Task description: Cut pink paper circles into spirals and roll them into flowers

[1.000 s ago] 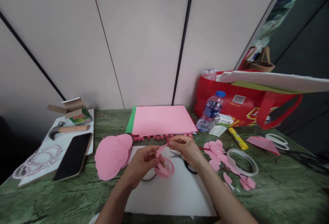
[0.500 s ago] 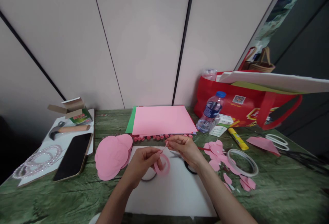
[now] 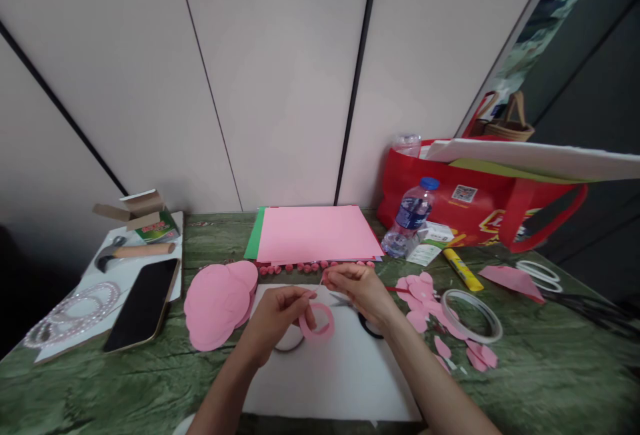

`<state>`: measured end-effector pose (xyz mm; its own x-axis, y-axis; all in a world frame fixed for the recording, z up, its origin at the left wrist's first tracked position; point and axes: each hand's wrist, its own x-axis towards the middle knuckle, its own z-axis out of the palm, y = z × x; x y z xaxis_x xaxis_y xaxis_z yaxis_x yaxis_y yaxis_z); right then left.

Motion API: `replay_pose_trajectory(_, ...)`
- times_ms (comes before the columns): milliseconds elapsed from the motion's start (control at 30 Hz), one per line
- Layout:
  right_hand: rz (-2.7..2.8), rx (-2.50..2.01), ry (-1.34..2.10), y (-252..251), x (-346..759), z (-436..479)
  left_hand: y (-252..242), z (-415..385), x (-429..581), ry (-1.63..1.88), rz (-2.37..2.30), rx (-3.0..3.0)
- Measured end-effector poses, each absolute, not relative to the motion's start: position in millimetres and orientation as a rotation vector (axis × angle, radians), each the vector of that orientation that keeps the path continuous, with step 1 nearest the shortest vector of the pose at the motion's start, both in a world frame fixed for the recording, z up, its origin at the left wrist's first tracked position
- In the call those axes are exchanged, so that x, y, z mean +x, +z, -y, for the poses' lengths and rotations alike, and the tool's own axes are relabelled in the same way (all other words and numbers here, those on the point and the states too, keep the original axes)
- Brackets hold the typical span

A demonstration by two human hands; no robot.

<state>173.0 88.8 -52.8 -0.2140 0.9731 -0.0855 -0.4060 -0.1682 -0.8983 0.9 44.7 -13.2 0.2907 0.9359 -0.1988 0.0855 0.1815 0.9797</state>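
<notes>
My left hand (image 3: 287, 312) is closed in a pinch on a pink paper strip (image 3: 325, 335), which hangs in a curled loop below the fingertips. Close by on the right, my right hand (image 3: 357, 285) is closed too, thumb and fingers pressed together; a thin pale sliver shows at its tips, too small to name. Both hands are above a white board (image 3: 330, 382). Scissors with a black handle (image 3: 371, 327) lie on the board, partly covered by my right hand. Behind the loop, a dark-rimmed round thing (image 3: 290, 348) is mostly hidden.
Left: pink paper shapes (image 3: 217, 305), a phone (image 3: 143, 305), a hammer (image 3: 135, 250), bead strings (image 3: 75, 315). Behind: pink sheets (image 3: 317, 232), pompom trim (image 3: 293, 268). Right: small petals (image 3: 417, 295), a tape roll (image 3: 495, 332), a glue stick (image 3: 464, 270), a bottle (image 3: 410, 215), a red bag (image 3: 450, 175).
The pink strip's loop has swung slightly to the right and hangs rounder. My right fingertips have shifted a little, while my left hand stays in nearly the same place.
</notes>
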Motion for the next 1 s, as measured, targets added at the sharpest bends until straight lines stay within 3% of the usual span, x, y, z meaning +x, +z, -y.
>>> replay_pose_trajectory(1000,0.969,-0.833,1.633,-51.9,172.7,-87.8,-13.1,-44.9,1.0,0.832,-1.117,1.272)
